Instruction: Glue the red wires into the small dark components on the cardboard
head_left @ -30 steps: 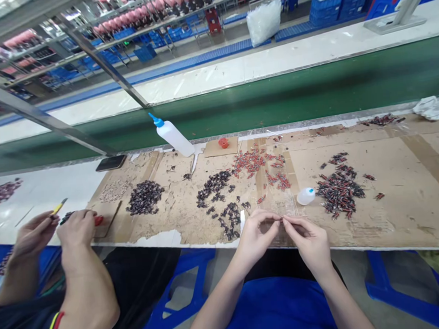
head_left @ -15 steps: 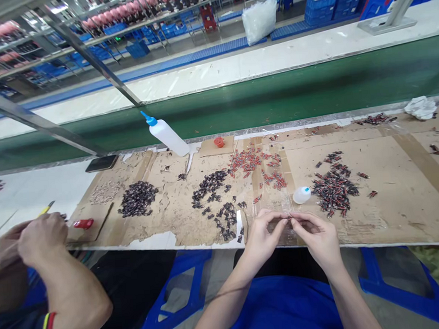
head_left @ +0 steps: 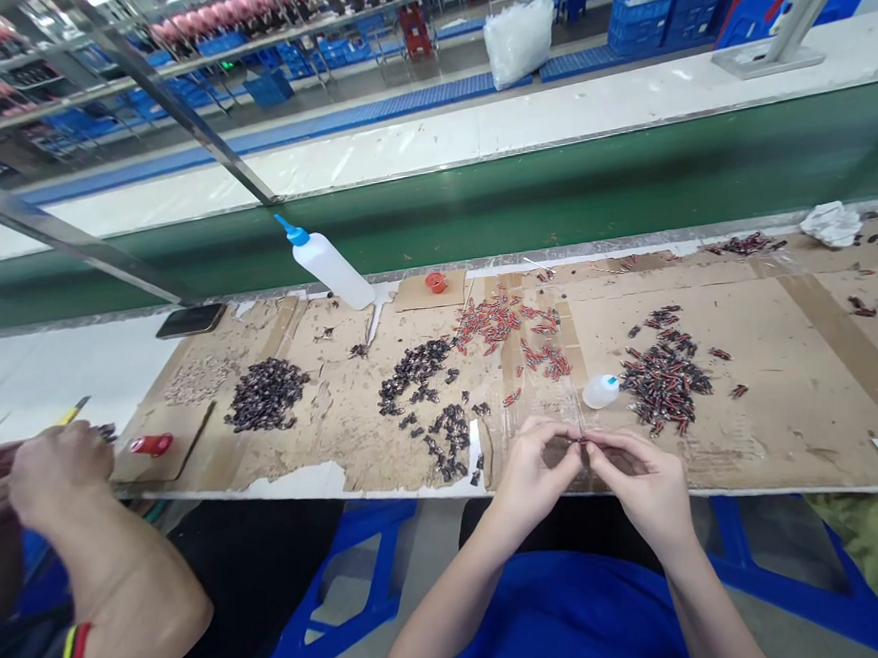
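My left hand [head_left: 533,473] and my right hand [head_left: 640,483] meet fingertip to fingertip at the near edge of the cardboard-covered bench [head_left: 779,365]. Between them they pinch a tiny dark and red part [head_left: 582,440]. A pile of red and black parts [head_left: 664,381] lies just beyond my right hand, next to a small white squeeze bottle [head_left: 601,391]. Red parts [head_left: 503,323] are scattered further back. Dark parts [head_left: 433,400] lie to the left of my left hand.
A co-worker's hands [head_left: 47,472] work at the left, holding a yellow tool, near a red item [head_left: 150,445] and another dark pile [head_left: 267,393]. A white bottle with a blue tip [head_left: 325,264] lies tilted by the green conveyor belt [head_left: 623,171]. A phone [head_left: 189,320] lies beside it.
My hands stay joined on the small part, drawn slightly nearer to me. The co-worker's hands have moved left and closer to the bench edge. The view has shifted a little to the right.
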Tool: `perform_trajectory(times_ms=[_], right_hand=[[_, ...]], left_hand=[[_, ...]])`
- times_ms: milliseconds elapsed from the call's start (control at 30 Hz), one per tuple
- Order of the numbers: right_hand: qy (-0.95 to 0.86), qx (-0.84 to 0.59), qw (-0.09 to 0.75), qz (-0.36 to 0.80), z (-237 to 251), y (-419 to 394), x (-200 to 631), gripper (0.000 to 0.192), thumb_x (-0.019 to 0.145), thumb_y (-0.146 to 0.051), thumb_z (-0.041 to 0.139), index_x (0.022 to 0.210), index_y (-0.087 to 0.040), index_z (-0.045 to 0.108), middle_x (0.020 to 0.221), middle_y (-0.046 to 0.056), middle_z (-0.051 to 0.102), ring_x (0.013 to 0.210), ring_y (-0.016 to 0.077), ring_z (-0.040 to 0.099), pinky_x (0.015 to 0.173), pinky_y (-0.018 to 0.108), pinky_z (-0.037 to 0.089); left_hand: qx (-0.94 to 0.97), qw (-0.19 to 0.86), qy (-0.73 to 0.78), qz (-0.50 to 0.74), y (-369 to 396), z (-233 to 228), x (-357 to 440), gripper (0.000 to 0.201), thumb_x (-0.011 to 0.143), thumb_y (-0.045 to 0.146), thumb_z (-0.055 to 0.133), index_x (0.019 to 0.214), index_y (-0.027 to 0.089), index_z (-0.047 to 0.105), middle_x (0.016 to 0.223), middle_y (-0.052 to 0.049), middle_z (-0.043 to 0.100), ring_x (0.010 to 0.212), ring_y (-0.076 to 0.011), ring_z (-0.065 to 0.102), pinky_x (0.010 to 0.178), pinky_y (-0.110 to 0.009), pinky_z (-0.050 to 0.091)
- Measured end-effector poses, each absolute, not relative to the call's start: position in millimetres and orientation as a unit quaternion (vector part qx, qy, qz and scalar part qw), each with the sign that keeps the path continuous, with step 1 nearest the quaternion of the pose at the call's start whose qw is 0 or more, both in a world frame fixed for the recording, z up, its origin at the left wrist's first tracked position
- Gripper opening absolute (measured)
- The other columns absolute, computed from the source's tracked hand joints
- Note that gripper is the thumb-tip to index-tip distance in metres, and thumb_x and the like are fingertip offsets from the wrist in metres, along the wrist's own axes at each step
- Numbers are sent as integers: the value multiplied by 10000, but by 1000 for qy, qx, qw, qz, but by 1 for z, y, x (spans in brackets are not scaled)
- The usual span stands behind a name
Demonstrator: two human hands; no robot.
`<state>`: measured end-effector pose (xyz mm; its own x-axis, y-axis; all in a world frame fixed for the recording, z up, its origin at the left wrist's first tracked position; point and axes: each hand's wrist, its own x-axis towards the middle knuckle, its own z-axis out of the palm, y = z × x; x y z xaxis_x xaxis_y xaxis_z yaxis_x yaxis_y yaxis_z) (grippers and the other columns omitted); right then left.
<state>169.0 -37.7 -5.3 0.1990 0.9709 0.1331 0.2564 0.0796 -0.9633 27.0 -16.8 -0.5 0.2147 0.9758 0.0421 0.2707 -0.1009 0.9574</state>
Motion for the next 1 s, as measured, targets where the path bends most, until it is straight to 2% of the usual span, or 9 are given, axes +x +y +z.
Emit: perform_trajectory(times_ms=[167,300,433,567,633,767,833,900,1000], right_hand=[[-575,-585,490,295,-2,-41,179,114,776,-312,676,778,-225,749,758,50,733,692,199,687,658,315,577],[-527,-651,513,186,-5,-38,202,190,800,-359,666,895,-213,742,840,72,733,705,209,668,761,398,568],[-518,-689,507,27,-10,-24,218,502,784,-462,691,1193,-174,645,1110,149,674,999,296,621,944,511,483],[-619,-666,415,-24,-23,-7,210,746,719,-612,691,1289,-152,549,1187,185,605,1234,378,432,1035,577,366],[-643,-660,389,-8,-30,0,203,694,741,-638,650,1244,-169,556,1258,185,562,1300,386,344,1048,589,337],[-655,-643,394,43,-36,8,198,413,837,-583,560,991,-201,594,1299,168,558,1384,372,248,1071,594,304],[-652,-626,417,94,-34,7,199,353,838,-541,578,955,-209,561,1275,165,589,1387,351,300,1078,574,317],[-631,-615,439,177,-31,5,199,332,808,-503,634,950,-223,524,1190,147,651,1306,323,453,1042,534,386],[-551,-610,479,308,-28,-1,198,397,718,-499,733,917,-230,519,973,97,724,976,274,672,856,441,528]], left_hand=[[678,437,471,357,-15,2,25,127,843,167,613,951,192,675,956,-68,683,957,-197,625,894,-334,498],[712,305,542,326,-3,-2,-2,336,833,215,658,1164,238,599,1185,-88,636,1148,-266,525,998,-446,417],[647,139,704,257,7,-12,-33,160,819,252,676,974,214,662,1081,-112,644,1089,-325,503,932,-520,382],[646,82,718,248,9,-22,-43,71,842,274,645,846,211,678,980,-96,658,1033,-309,504,894,-495,368],[661,77,703,250,9,-25,-43,88,864,234,600,839,210,680,967,-88,665,1024,-293,505,893,-480,362],[693,116,667,248,13,-23,-46,115,883,217,574,864,213,687,950,-77,686,1017,-276,509,873,-440,369],[701,142,652,252,13,-19,-46,123,894,208,566,882,215,688,959,-69,698,1001,-264,524,856,-416,374],[716,170,627,255,11,-16,-42,138,905,194,556,899,221,691,952,-62,708,980,-246,544,846,-398,377],[758,212,566,245,4,-13,-29,155,916,199,552,933,233,702,945,-57,714,980,-231,561,857,-393,384]])
